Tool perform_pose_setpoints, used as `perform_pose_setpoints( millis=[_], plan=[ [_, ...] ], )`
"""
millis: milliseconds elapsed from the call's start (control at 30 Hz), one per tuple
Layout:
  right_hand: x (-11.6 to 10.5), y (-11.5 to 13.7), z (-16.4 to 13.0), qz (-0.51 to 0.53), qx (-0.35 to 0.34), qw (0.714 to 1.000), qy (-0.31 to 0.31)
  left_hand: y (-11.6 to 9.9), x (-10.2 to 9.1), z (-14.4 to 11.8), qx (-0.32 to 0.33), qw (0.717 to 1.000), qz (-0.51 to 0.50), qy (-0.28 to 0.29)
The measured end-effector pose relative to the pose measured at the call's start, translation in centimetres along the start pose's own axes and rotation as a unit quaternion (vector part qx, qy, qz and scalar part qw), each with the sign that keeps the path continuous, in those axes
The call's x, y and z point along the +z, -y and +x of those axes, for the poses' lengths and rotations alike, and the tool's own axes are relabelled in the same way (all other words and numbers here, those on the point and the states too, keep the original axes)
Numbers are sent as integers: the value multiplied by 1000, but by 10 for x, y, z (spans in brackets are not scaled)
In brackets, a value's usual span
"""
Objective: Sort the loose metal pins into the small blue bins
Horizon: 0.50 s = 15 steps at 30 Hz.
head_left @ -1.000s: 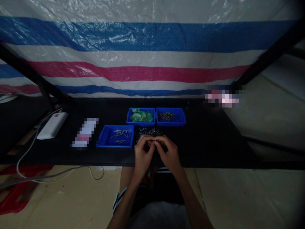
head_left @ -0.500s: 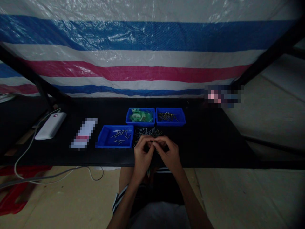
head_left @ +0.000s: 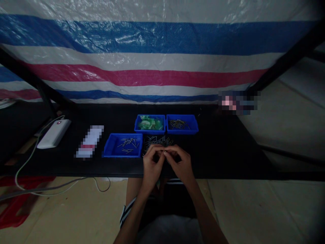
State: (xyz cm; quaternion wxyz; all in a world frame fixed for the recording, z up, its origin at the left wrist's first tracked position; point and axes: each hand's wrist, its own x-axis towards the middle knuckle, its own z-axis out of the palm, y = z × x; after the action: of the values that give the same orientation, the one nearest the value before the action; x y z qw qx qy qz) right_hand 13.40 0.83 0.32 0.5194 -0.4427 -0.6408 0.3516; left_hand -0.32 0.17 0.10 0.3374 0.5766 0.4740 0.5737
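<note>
The little pin I am pinching could slip and fall, I think, because it is so thin and the light here is dim. If it drops, it might land in the heap of loose pins on the black table and I would lose track of which one it was. It could also roll off the near edge of the table, at 6 o'clock from my hands, down onto my lap or the floor. My wrists hang over that edge, so a small bump could do it. My left hand and my right hand are curled in and meet at the fingertips, nearly closed, with only a tiny gap. Between them I hold something very small and shiny; I think it is one pin, but it is too tiny and dark to be sure, and I cannot tell which hand grips it harder. The heap of loose pins lies just beyond my fingers, at 12 o'clock. A blue tray with a few pins sits at 10 o'clock from my hands. Farther back, a blue tray with green bits is at 12 o'clock and a blue tray with more pins is at 1 o'clock.
</note>
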Motion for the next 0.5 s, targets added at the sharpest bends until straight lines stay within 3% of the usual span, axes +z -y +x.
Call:
perform_pose_setpoints(
  millis=[500],
  plan=[
    [-1,4,3,15,22,1000,2,1,1,0,-1,1000,5,-5]
  ],
)
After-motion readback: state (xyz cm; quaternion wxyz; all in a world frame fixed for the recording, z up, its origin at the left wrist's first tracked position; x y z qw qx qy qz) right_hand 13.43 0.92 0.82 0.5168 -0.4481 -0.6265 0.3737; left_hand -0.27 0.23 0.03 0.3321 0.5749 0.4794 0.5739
